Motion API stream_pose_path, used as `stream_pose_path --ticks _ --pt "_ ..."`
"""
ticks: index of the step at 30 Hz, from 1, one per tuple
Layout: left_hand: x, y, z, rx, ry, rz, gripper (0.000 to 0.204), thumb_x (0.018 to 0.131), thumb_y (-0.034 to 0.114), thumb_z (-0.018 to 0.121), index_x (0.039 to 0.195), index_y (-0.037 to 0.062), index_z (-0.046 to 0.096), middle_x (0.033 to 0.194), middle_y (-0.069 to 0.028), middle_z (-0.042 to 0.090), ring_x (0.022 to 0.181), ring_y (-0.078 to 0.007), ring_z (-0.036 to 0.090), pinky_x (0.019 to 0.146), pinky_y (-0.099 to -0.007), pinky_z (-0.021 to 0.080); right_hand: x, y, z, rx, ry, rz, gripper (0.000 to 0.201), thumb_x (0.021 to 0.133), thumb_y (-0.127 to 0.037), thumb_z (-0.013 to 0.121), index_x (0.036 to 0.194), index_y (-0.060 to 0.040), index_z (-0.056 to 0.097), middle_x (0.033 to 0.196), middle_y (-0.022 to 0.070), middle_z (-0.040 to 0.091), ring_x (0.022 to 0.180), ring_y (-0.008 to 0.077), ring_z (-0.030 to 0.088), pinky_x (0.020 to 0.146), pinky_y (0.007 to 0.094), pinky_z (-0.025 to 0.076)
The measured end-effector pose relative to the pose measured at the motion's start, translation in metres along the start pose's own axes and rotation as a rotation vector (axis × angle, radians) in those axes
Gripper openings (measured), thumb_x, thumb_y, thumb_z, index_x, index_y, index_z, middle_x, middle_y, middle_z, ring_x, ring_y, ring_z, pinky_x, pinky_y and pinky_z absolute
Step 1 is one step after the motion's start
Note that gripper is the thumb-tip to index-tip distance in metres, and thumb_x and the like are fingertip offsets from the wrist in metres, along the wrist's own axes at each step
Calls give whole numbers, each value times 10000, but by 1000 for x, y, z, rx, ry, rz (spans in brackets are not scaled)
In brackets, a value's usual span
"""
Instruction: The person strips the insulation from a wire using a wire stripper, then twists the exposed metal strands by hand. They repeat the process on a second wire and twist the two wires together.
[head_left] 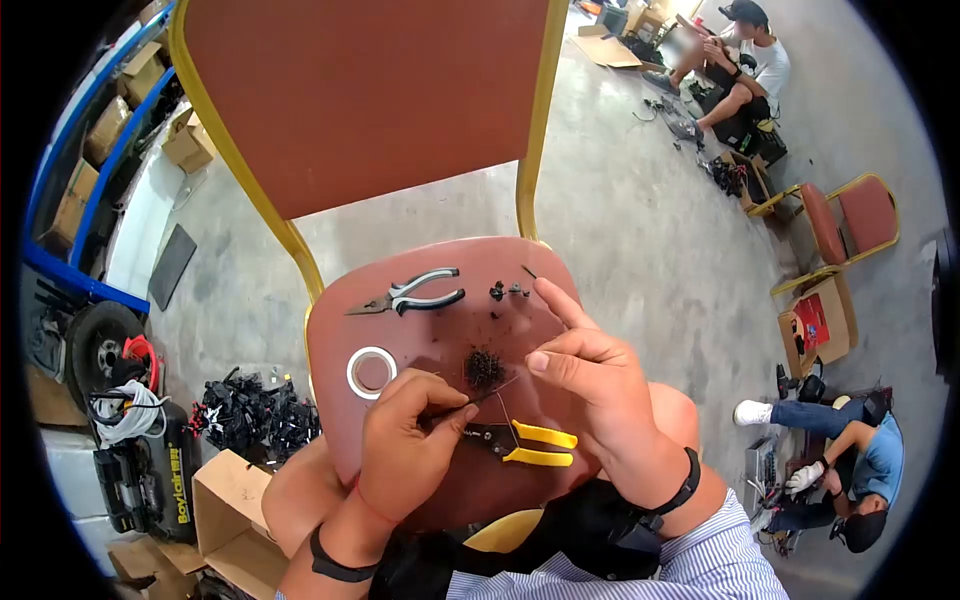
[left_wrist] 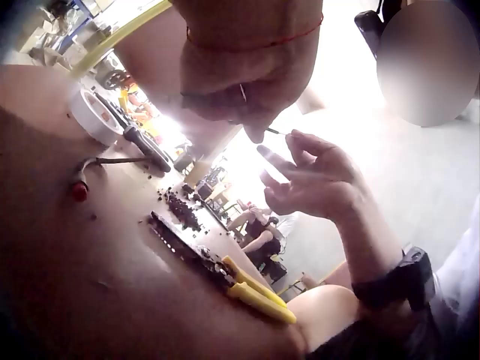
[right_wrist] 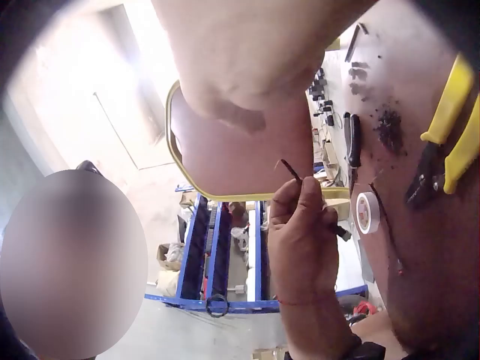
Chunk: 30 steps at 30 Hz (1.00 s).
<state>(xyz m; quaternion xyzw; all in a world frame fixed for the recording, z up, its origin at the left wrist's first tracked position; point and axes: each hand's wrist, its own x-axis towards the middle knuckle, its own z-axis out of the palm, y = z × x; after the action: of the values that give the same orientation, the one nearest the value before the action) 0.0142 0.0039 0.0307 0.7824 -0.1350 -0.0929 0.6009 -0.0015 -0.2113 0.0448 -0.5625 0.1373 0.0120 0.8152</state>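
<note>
My left hand [head_left: 410, 430] pinches a thin dark cable [right_wrist: 288, 169] between thumb and forefinger, its fine end pointing toward my right hand. Fingers spread, my right hand [head_left: 605, 385] is beside that end; whether it touches the cable cannot be told. Below the hands, a yellow-handled cutting tool [head_left: 545, 436] lies on the red chair seat [head_left: 340, 430], near a pile of dark scraps [head_left: 484, 368]. A white tape roll [head_left: 355, 373] is left of the pile, with grey-handled pliers [head_left: 404, 292] beyond it. Another cable with a red tip [left_wrist: 80, 191] shows in the left wrist view.
The chair's red backrest [head_left: 370, 100] rises ahead. Small black parts [head_left: 497, 291] lie on the far seat. Left on the floor are a black cable heap [head_left: 255, 420] and open cardboard box [head_left: 235, 505]. Two people sit at the right, near another red chair [head_left: 865, 212].
</note>
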Motion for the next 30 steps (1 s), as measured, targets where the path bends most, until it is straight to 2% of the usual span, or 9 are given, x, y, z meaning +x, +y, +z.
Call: stream_pose_path --ticks 4,7,14,23,26,30 --pt "3 15 6 92 13 58 147 907 42 731 1038 -23 720 962 -140 684 827 -257 669 733 -322 534 -1 -5 -1 18 12 -7 40 846 -20 754 837 18 755 1598 254 372 1465 281 382 1141 393 329" --pt "1 6 5 147 -18 126 171 943 87 707 1075 -20 725 984 -147 692 860 -286 669 757 -345 533 3 -7 -2 37 15 -22 47 847 -29 752 849 17 757 1598 243 377 1469 280 378 1140 395 336" --pt "1 4 6 120 -5 79 91 903 15 730 987 -21 722 936 -132 687 827 -251 649 746 -318 525 4 -3 -5 -112 35 -32 92 858 -79 756 874 11 763 1599 210 397 1465 269 384 1146 392 344" --pt "-2 -1 4 94 -8 48 148 825 -43 784 942 -14 699 954 -116 658 815 -211 647 709 -298 530 4 2 -6 -209 29 -62 98 849 -97 765 877 -3 770 1564 218 448 1460 285 392 1154 394 335" --pt "-1 0 3 61 -22 1 138 841 -32 771 953 -14 694 961 -117 644 808 -218 650 689 -307 530 6 6 -7 -203 14 -101 86 847 -90 763 869 -8 770 1568 220 443 1462 285 390 1161 401 328" --pt "1 5 6 178 -4 74 106 896 40 736 991 -1 718 958 -130 662 835 -256 639 726 -334 522 7 6 -9 -210 38 -90 71 849 -77 759 859 -8 768 1573 225 433 1479 285 372 1166 409 323"
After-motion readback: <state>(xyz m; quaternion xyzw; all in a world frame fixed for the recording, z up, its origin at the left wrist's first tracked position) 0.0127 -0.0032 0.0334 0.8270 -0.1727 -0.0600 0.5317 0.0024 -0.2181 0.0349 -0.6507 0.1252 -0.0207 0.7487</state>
